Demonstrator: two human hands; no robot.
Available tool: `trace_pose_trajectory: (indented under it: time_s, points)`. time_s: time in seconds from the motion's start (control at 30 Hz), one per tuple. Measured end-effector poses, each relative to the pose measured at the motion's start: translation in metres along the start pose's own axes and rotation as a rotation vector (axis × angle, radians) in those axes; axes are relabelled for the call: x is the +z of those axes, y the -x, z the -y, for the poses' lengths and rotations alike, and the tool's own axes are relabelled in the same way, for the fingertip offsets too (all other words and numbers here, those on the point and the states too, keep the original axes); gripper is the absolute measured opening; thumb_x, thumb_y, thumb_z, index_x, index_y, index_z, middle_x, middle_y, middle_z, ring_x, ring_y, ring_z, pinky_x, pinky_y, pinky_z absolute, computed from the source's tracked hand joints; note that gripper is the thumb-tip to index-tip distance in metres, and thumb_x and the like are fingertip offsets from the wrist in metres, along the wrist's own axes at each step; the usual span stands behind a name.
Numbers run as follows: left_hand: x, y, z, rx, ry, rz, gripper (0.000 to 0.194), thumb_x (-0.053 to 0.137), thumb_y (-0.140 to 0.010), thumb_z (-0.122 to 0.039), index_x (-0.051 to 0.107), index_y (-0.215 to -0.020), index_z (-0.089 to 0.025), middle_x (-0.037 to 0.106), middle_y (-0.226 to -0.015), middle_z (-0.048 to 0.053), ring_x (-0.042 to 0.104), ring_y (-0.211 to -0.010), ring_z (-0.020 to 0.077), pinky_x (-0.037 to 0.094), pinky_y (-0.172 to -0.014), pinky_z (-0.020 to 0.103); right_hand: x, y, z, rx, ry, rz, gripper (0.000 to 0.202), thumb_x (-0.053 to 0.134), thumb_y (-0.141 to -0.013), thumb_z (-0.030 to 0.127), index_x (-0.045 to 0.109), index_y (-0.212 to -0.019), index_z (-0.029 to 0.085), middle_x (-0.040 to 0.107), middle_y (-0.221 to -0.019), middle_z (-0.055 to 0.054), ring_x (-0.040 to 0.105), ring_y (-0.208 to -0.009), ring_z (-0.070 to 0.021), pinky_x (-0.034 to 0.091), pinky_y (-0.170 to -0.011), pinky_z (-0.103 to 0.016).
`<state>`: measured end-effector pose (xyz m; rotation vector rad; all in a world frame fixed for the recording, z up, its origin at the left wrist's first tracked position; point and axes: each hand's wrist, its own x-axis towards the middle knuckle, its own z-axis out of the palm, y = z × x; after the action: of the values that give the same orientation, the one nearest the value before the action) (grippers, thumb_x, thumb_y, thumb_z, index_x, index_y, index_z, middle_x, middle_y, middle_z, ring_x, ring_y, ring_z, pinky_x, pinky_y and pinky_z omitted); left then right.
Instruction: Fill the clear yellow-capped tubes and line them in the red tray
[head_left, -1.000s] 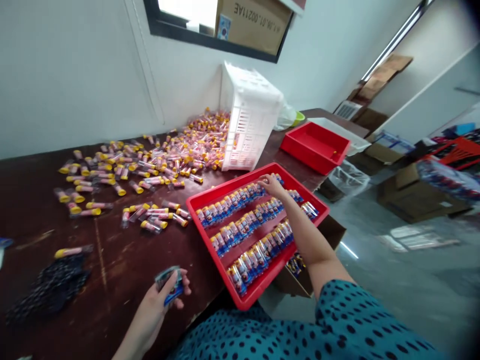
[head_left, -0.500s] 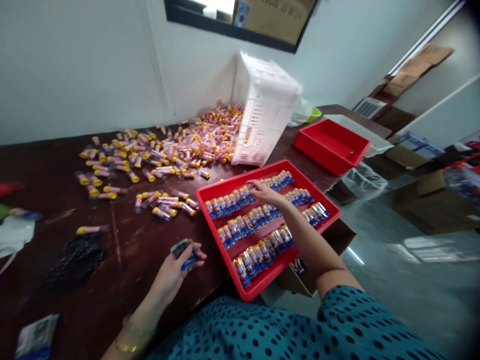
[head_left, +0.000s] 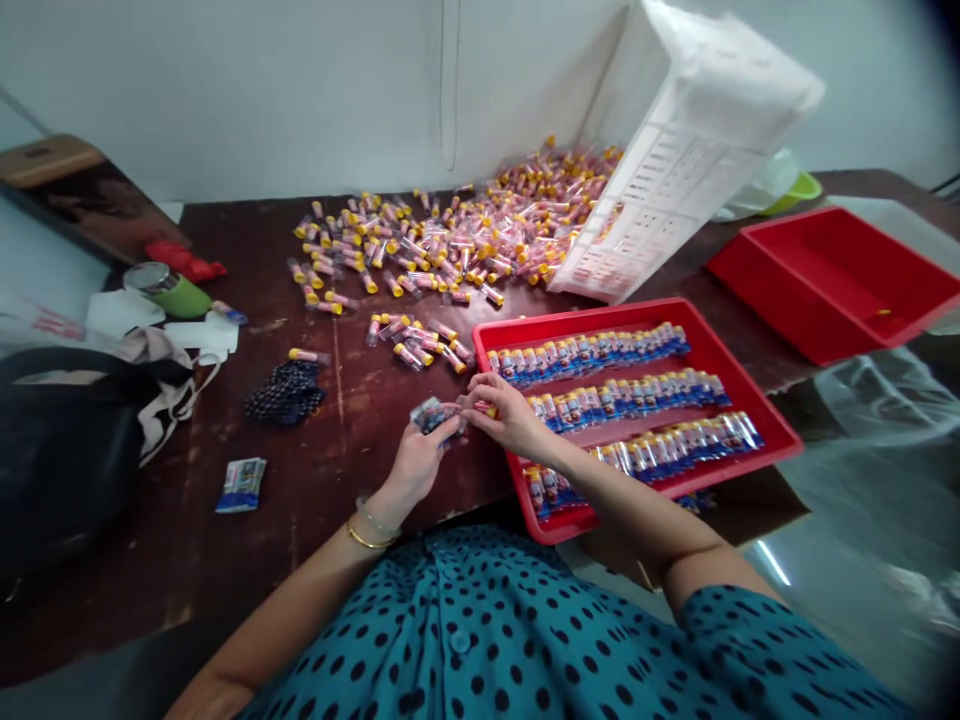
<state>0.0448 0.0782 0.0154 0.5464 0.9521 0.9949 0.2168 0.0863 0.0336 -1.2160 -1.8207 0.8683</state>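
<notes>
My left hand [head_left: 421,455] is closed on some small printed bags [head_left: 430,412] over the table, left of the red tray [head_left: 780,440]. My right hand [head_left: 504,412] meets it at the tray's left edge, its fingers pinching a small tube with a yellow cap [head_left: 487,408]. Inside the tray, bagged tubes [head_left: 585,352] with yellow tops and blue bottoms stand in three rows. Just beyond my hands is a small group of pink tubes with yellow caps [head_left: 424,343], lying loose. A large heap of the same tubes [head_left: 480,235] spreads behind.
A white basket [head_left: 660,190] is tipped over the heap near the wall. To the right is a red bin [head_left: 847,280]. On the left are a stack of printed bags [head_left: 241,485], a dark patterned cloth [head_left: 285,392], a green bottle [head_left: 176,293] and a black bag [head_left: 60,460].
The view has swung left. My right hand has left the tray's back row and come to my left hand, now with a tube in its fingers. My left hand still holds the bags.
</notes>
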Motion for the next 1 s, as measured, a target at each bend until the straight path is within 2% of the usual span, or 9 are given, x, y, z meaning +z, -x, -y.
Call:
trace_pose_trajectory:
  time_s: [0.13,0.2,0.3,0.47,0.6,0.73,0.87,0.9,1.0]
  points:
    - [-0.013,0.004,-0.01,-0.121,-0.163,0.152,0.032,0.085,-0.064,-0.025,0.073,-0.09,-0.013,0.072,-0.078,0.005,0.065,-0.064,0.016,0.053,-0.057,0.028,-0.007,-0.004,0.009,-0.026,0.056,0.053,0.008,0.065,-0.087,0.025,0.065,-0.083,0.018,0.054,-0.099,-0.006,0.056,-0.096,-0.0177,0.047,-0.092,-0.034]
    - [-0.02,0.003,-0.012,-0.122,-0.228,0.186,0.032,0.085,-0.065,-0.028,0.074,-0.091,-0.013,0.071,-0.075,0.004,0.064,-0.062,0.0156,0.051,-0.054,0.026,-0.014,-0.006,0.011,-0.026,0.06,0.084,0.006,0.065,-0.086,0.024,0.067,-0.087,0.018,0.055,-0.101,-0.007,0.056,-0.098,-0.0189,0.046,-0.093,-0.036]
    - [-0.029,0.0,-0.009,-0.065,-0.283,0.154,0.034,0.087,-0.061,-0.03,0.074,-0.087,-0.012,0.07,-0.069,0.004,0.061,-0.059,0.0142,0.045,-0.049,0.024,-0.026,-0.006,0.011,0.034,-0.025,0.06,0.014,0.063,-0.088,0.027,0.067,-0.1,0.019,0.06,-0.103,-0.007,0.058,-0.097,-0.0189,0.047,-0.092,-0.037]
    - [-0.034,-0.004,-0.001,-0.021,-0.256,0.037,0.038,0.094,-0.046,-0.027,0.067,-0.071,-0.015,0.067,-0.062,-0.002,0.057,-0.055,0.0111,0.044,-0.051,0.023,-0.044,-0.004,0.012,0.284,-0.437,-0.054,0.031,0.073,-0.081,0.04,0.061,-0.1,0.019,0.067,-0.091,-0.002,0.059,-0.068,-0.0113,0.05,-0.06,-0.024]
    - [-0.03,-0.003,-0.002,-0.044,-0.269,0.082,0.039,0.094,-0.045,-0.028,0.064,-0.067,-0.015,0.067,-0.062,-0.002,0.057,-0.054,0.0115,0.045,-0.05,0.023,-0.048,0.0,0.018,0.35,-0.552,0.033,0.032,0.072,-0.082,0.044,0.065,-0.103,0.021,0.068,-0.086,-0.001,0.061,-0.069,-0.0115,0.054,-0.066,-0.026]
    - [-0.027,0.0,-0.006,-0.055,-0.316,0.207,0.031,0.09,-0.055,-0.03,0.066,-0.065,-0.014,0.065,-0.06,0.0,0.056,-0.054,0.0122,0.042,-0.047,0.023,-0.048,-0.001,0.02,0.272,-0.477,0.086,0.028,0.067,-0.086,0.039,0.068,-0.11,0.023,0.067,-0.088,-0.001,0.061,-0.072,-0.013,0.055,-0.069,-0.029]
    - [-0.025,0.003,-0.008,-0.069,-0.322,0.244,0.027,0.087,-0.061,-0.03,0.066,-0.064,-0.014,0.063,-0.059,0.0,0.057,-0.055,0.0116,0.042,-0.048,0.022,-0.046,-0.002,0.02,0.037,-0.11,-0.063,0.018,0.056,-0.094,0.029,0.074,-0.095,0.024,0.06,-0.104,-0.005,0.059,-0.099,-0.0194,0.051,-0.088,-0.037]
    - [-0.025,0.004,-0.009,-0.07,-0.318,0.235,0.026,0.087,-0.061,-0.03,0.066,-0.064,-0.014,0.063,-0.059,0.001,0.057,-0.055,0.0116,0.042,-0.048,0.022,-0.044,-0.002,0.02,-0.015,-0.02,-0.056,0.017,0.057,-0.093,0.028,0.074,-0.093,0.024,0.058,-0.108,-0.006,0.057,-0.105,-0.0208,0.049,-0.093,-0.039]
    - [-0.021,0.005,-0.01,-0.078,-0.309,0.224,0.026,0.088,-0.06,-0.03,0.069,-0.069,-0.014,0.065,-0.061,0.001,0.058,-0.056,0.0121,0.042,-0.048,0.022,-0.033,0.003,0.021,-0.087,0.092,0.096,0.011,0.065,-0.088,0.029,0.072,-0.093,0.021,0.054,-0.112,-0.008,0.055,-0.109,-0.0216,0.046,-0.099,-0.038]
